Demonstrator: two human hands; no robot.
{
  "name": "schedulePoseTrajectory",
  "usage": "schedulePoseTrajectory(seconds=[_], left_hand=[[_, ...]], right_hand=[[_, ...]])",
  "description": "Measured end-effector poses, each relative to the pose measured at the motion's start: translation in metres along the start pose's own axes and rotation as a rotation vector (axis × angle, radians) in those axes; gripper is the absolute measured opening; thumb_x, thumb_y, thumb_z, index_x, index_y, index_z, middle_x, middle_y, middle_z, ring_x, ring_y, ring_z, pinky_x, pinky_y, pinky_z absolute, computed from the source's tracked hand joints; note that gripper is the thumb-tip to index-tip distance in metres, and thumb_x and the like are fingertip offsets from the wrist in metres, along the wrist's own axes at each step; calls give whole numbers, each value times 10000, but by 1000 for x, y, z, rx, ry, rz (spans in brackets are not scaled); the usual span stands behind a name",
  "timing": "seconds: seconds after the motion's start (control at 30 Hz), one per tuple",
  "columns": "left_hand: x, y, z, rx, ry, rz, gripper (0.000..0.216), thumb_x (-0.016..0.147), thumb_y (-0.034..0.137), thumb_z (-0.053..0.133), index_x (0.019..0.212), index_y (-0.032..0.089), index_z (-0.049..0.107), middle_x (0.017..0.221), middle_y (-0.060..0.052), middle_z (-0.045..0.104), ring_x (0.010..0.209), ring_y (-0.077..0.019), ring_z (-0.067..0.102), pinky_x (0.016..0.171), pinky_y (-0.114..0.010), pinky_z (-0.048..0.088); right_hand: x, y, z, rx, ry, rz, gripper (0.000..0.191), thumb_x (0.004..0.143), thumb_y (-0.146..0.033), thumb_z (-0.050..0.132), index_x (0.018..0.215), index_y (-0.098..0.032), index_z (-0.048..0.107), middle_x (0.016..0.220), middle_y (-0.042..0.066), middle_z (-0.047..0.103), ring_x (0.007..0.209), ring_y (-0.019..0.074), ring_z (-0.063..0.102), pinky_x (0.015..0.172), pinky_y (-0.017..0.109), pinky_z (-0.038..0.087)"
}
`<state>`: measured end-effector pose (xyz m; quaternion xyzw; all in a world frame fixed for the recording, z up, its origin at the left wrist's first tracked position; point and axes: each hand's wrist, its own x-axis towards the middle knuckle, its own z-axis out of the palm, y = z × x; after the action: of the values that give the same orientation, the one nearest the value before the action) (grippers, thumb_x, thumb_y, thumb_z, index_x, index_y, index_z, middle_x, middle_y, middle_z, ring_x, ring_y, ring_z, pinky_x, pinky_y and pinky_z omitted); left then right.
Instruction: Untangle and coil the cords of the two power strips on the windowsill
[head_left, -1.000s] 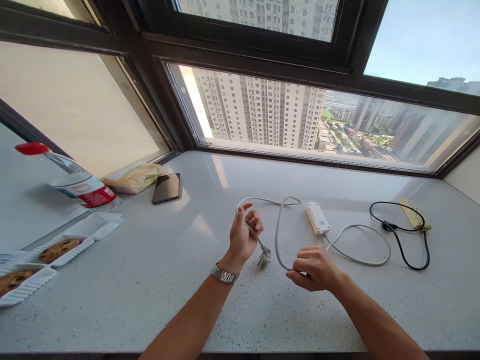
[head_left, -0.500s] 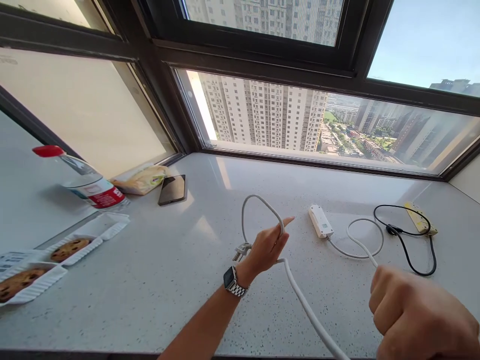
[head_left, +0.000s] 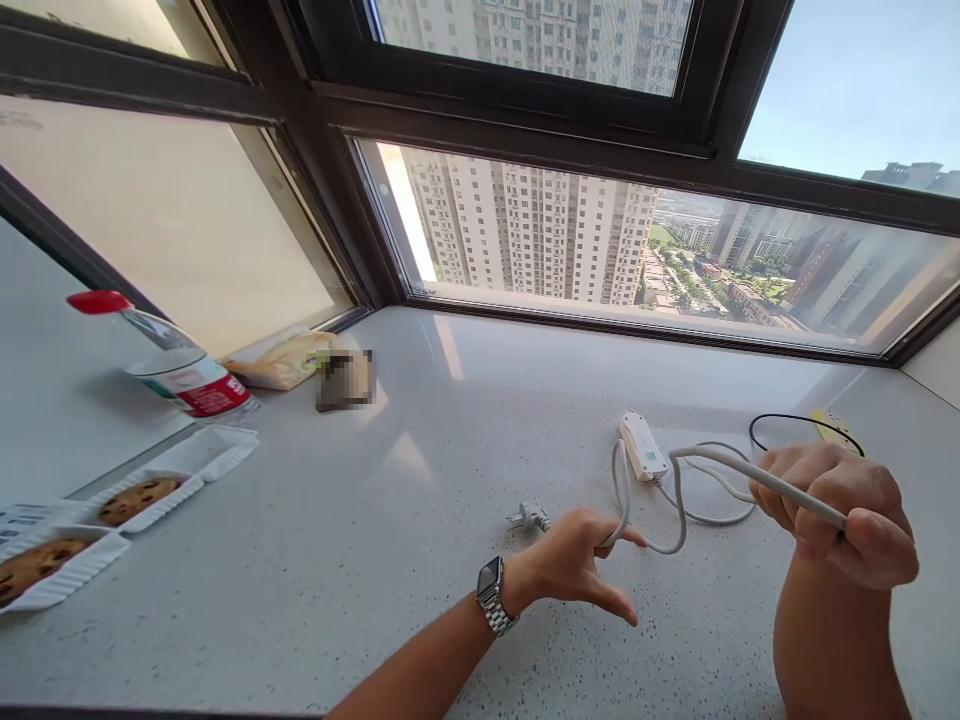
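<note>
A white power cord point(head_left: 679, 500) runs in loose bends between my two hands. My left hand point(head_left: 581, 560), with a watch point(head_left: 491, 590) on its wrist, keeps a loop of it across the fingers. Its thumb stretches apart from the index finger; the lower fingers are partly hidden. Just beyond that wrist, the cord's plug point(head_left: 531, 517) lies with its prongs pointing left. Raised at the right, my right hand point(head_left: 840, 505) is closed around another stretch of the cord. The cord leads to a white power strip point(head_left: 643, 447) behind the hands.
A yellow power strip point(head_left: 834, 428) with a black cable point(head_left: 780, 418) is partly hidden behind my right hand. On the left of the speckled white counter point(head_left: 285, 560) stand a red-capped bottle point(head_left: 199, 380), trays with cookies point(head_left: 142, 497), a package point(head_left: 274, 362) and a blurred flat object point(head_left: 345, 380). Windows border the back.
My right hand has risen from the lower right corner, bringing the cord up toward my left hand. My left hand has moved right and down, its thumb spread out. The plug has shifted right.
</note>
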<state>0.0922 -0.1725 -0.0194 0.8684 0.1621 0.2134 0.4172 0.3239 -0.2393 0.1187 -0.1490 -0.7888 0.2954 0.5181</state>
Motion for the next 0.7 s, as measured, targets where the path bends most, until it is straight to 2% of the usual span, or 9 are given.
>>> schedulePoseTrajectory(seconds=[0.1, 0.2, 0.27, 0.33, 0.4, 0.47, 0.5, 0.57, 0.7], left_hand=[[-1, -1, 1, -79, 49, -6, 769, 463, 742, 698, 958, 155, 708, 564, 77, 305, 479, -64, 241, 465, -223, 197], [-2, -3, -6, -225, 269, -16, 790, 507, 772, 648, 983, 142, 673, 550, 83, 256, 497, -73, 191, 465, -233, 160], [-2, -2, -12, -269, 422, -10, 795, 520, 758, 661, 1027, 146, 651, 544, 81, 276, 505, -79, 198, 471, -238, 159], [0, 2, -16, -237, 494, 1, 790, 496, 698, 732, 1067, 159, 648, 541, 74, 326, 507, -81, 227, 477, -237, 183], [2, 8, -16, -184, 508, 8, 700, 522, 608, 784, 1060, 174, 671, 539, 62, 377, 501, -83, 268, 486, -233, 224], [6, 16, -15, -167, 505, 23, 443, 678, 525, 729, 951, 177, 712, 540, 31, 438, 495, -93, 332, 503, -237, 278], [7, 19, -16, -178, 498, 37, 342, 759, 492, 667, 867, 173, 724, 548, 8, 470, 499, -103, 367, 512, -244, 303], [9, 24, -19, -229, 478, 63, 353, 843, 459, 566, 701, 167, 706, 567, -32, 505, 518, -126, 412, 522, -258, 338], [11, 23, -32, -354, 458, 31, 452, 823, 527, 556, 555, 164, 584, 591, -26, 448, 541, -130, 381, 518, -258, 350]], right_hand=[[3, 1, 17, 33, -104, 76, 353, 916, -339, 410, 598, -226, 516, 434, -49, 316, 352, 88, 221, 414, 265, 209], [7, 4, 35, 49, -239, 196, 393, 893, -365, 463, 532, -220, 402, 456, -55, 282, 376, 84, 232, 423, 260, 213], [12, 7, 49, 74, -348, 233, 411, 886, -357, 492, 526, -220, 348, 459, -58, 282, 387, 82, 251, 421, 251, 218], [16, 9, 62, 117, -446, 220, 431, 885, -345, 500, 527, -222, 295, 450, -62, 277, 391, 82, 261, 413, 242, 218], [18, 10, 72, 162, -517, 183, 436, 894, -332, 478, 530, -225, 264, 443, -63, 273, 391, 82, 266, 405, 237, 218], [18, 10, 76, 211, -530, 151, 433, 896, -333, 468, 524, -224, 276, 438, -61, 281, 386, 79, 281, 399, 235, 217], [16, 10, 75, 230, -490, 152, 432, 894, -346, 475, 519, -221, 300, 438, -60, 286, 380, 76, 284, 397, 235, 215], [14, 9, 67, 232, -313, 171, 428, 895, -375, 487, 515, -212, 377, 438, -60, 294, 364, 70, 268, 395, 237, 208], [15, 17, 35, 129, 252, 125, 436, 920, -365, 468, 519, -195, 494, 425, -55, 298, 358, 73, 232, 382, 234, 200]])
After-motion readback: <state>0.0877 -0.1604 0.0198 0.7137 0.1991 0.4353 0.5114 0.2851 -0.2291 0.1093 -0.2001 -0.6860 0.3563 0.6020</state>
